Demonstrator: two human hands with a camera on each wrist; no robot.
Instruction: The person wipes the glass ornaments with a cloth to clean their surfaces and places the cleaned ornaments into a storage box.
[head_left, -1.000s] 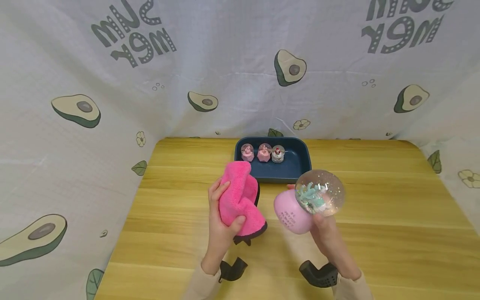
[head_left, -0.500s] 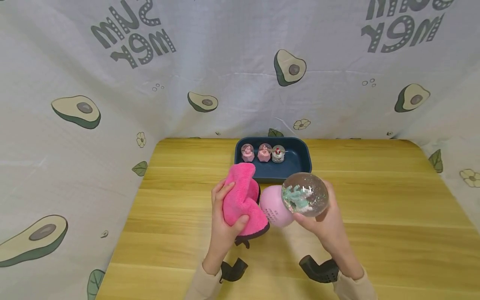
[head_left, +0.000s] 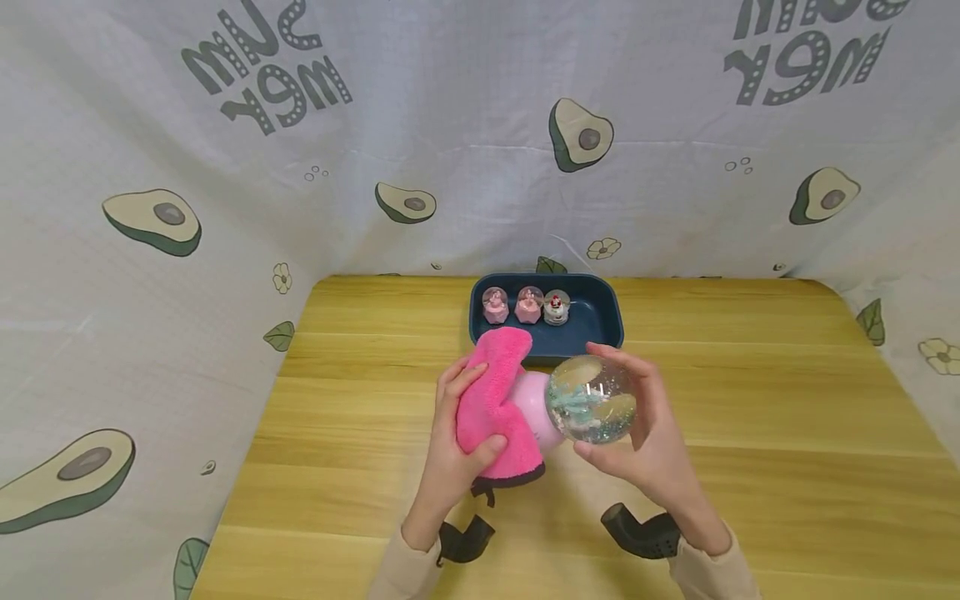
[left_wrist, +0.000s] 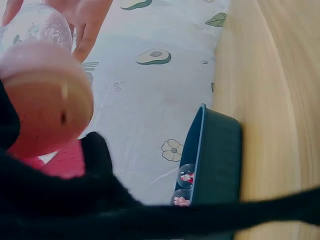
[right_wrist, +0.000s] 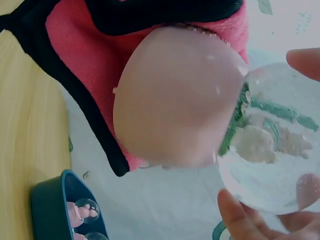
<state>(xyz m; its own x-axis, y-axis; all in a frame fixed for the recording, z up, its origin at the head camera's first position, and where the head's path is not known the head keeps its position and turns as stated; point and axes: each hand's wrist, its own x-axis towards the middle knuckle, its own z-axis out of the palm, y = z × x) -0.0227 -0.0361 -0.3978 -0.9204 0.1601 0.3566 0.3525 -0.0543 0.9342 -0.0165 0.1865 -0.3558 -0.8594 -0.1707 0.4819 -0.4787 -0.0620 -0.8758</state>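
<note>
A large snow globe with a clear glitter-filled ball (head_left: 591,400) and a pink base (head_left: 534,408) is held sideways above the table. My right hand (head_left: 652,442) grips the ball from the right, thumb below and fingers above. In my left hand (head_left: 453,425) is a bright pink plush cloth (head_left: 498,408) with dark edging, and the globe's base end sits in its folds. From the right wrist view the cloth (right_wrist: 80,55) wraps behind the pink base (right_wrist: 175,100). The left wrist view shows the base's rounded underside (left_wrist: 50,110) close up, with dark cloth edging in front.
A dark blue tray (head_left: 592,337) stands at the back of the wooden table (head_left: 337,433). Three small snow globes sit in it: two pink-based (head_left: 495,307) and one white-based (head_left: 556,308). A patterned curtain (head_left: 480,167) hangs behind and at the sides.
My right hand has brought the snow globe leftward, turning it so the base points into the cloth. The left hand has shifted slightly right with the cloth. The tray has not moved.
</note>
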